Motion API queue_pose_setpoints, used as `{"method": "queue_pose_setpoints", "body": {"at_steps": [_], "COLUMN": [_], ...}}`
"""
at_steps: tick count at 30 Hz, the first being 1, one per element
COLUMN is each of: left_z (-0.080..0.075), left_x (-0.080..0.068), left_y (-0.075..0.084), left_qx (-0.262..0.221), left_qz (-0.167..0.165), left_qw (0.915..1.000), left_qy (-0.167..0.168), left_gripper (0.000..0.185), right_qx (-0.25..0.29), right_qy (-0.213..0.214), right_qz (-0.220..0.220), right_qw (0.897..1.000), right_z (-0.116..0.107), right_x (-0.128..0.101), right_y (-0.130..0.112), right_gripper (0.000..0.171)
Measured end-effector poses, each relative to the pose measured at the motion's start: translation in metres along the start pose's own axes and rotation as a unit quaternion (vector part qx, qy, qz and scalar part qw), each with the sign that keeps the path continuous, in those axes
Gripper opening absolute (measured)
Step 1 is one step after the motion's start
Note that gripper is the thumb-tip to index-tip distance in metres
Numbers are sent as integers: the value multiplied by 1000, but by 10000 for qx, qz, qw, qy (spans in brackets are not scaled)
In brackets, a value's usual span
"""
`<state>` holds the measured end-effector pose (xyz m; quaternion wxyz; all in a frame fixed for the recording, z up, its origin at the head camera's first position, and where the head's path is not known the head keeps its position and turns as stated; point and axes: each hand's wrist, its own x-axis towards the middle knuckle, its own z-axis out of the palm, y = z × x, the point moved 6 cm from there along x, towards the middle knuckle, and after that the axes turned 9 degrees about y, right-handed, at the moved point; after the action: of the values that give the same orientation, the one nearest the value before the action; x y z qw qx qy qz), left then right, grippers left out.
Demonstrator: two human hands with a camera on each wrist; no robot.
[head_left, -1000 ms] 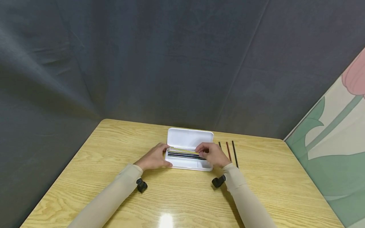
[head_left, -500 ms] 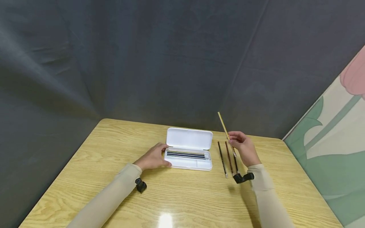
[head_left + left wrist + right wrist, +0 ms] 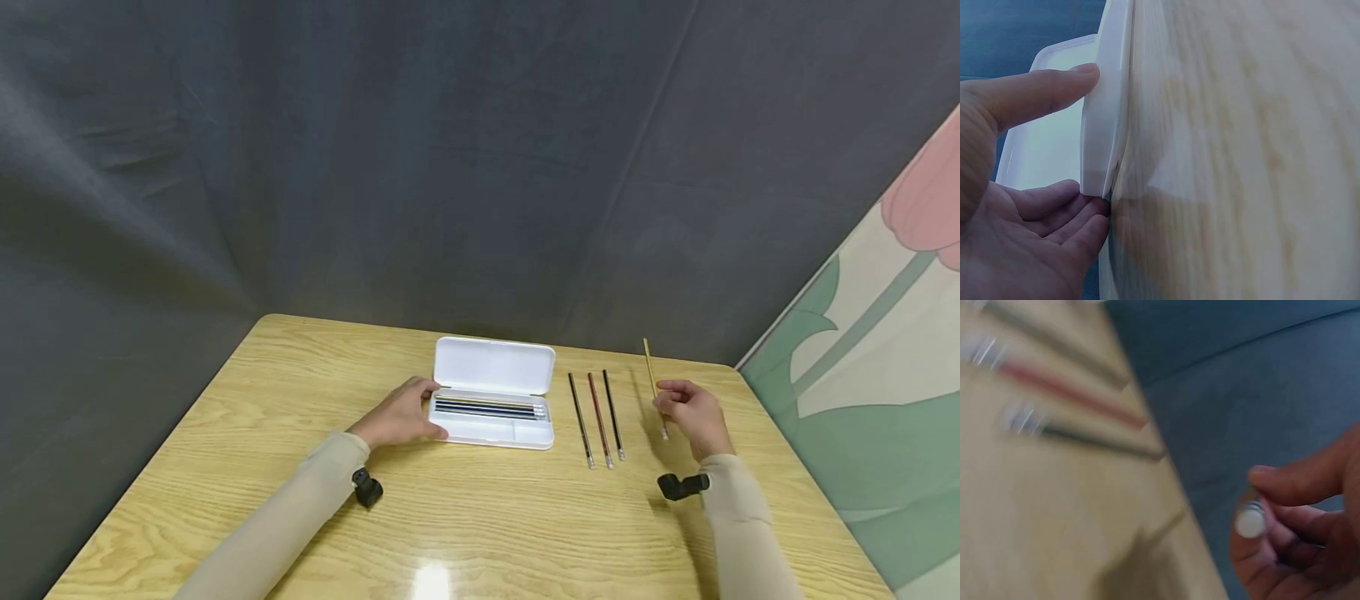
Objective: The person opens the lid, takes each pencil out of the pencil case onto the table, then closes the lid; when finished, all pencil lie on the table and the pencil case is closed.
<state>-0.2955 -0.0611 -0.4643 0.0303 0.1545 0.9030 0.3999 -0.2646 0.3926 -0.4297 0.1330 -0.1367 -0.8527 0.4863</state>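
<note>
A white pencil case (image 3: pixel 495 364) lies with its lid up near the back of the table, several pencils (image 3: pixel 487 407) in its rear compartment. My left hand (image 3: pixel 399 415) holds the case's left end, the thumb on its front side, as the left wrist view also shows. Over at the right, my right hand (image 3: pixel 693 417) pinches a yellow pencil (image 3: pixel 649 362) between thumb and fingers. The pencil slants above the table, its white eraser (image 3: pixel 1250 523) towards me in the right wrist view.
Between the case and my right hand lie a dark pencil (image 3: pixel 580 417), a red pencil (image 3: pixel 597 412) and another dark pencil (image 3: pixel 612 412), roughly side by side, erasers towards me. A dark curtain (image 3: pixel 450 183) hangs behind the wooden table (image 3: pixel 480 517).
My right hand has taken the yellow pencil out of the case and moved right with it, past the three pencils on the table. The left hand has stayed at the case.
</note>
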Motion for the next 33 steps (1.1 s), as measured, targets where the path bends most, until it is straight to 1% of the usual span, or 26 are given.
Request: {"method": "queue_pose_setpoints", "body": {"at_steps": [1,2,4,6,8,11,14,16,21,23,25,27,29,31,33], "left_z": [0,0,0,0,1,2,3,3,3,3,2,2,2,2,2], "left_x": [0,0,0,0,0,1,3,3,4,4,3,2,2,2,2], "left_y": [0,0,0,0,1,1,0,0,-1,-2,-2,-2,-2,-2,-3], "left_qx": [-4,-11,-27,-56,-64,-14,36,18,-32,-41,-74,-112,-124,-135,-104], "left_qz": [-2,-9,-32,-56,-38,-13,27,42,44,12,-1,-11,-1,13,17], "left_qw": [10000,10000,10000,10000,10000,10000,10000,10000,10000,10000,10000,9999,9999,9999,9999], "left_qy": [16,26,14,-9,-17,-24,-33,-51,-53,-39,-9,-10,-18,-23,-21], "left_gripper": [80,80,80,80,81,81,81,81,80,80,81,81,81,80,80], "right_qx": [-443,-907,-1553,-1944,-2165,-2283,-2366,-2485,-2875,-2934,-2954,-2915,-2736,-2410,-1947], "right_qy": [-77,-134,-230,-287,-325,-432,-417,-383,-328,-330,-233,-3,312,590,670], "right_qz": [9,-30,-44,-94,-174,-183,-177,-252,-486,-505,-608,-834,-1134,-1484,-1754], "right_qw": [9990,9958,9876,9805,9756,9725,9705,9676,9560,9541,9531,9529,9546,9573,9627], "right_z": [2,4,10,16,21,25,27,27,28,29,30,30,32,36,46], "right_x": [1,1,2,2,2,0,-2,-3,-4,-5,-6,-7,-8,-11,-14], "right_y": [6,11,20,23,24,23,21,20,19,18,14,5,-9,-28,-46], "right_gripper": [38,38,39,38,37,36,35,33,31,33,34,32,30,26,23]}}
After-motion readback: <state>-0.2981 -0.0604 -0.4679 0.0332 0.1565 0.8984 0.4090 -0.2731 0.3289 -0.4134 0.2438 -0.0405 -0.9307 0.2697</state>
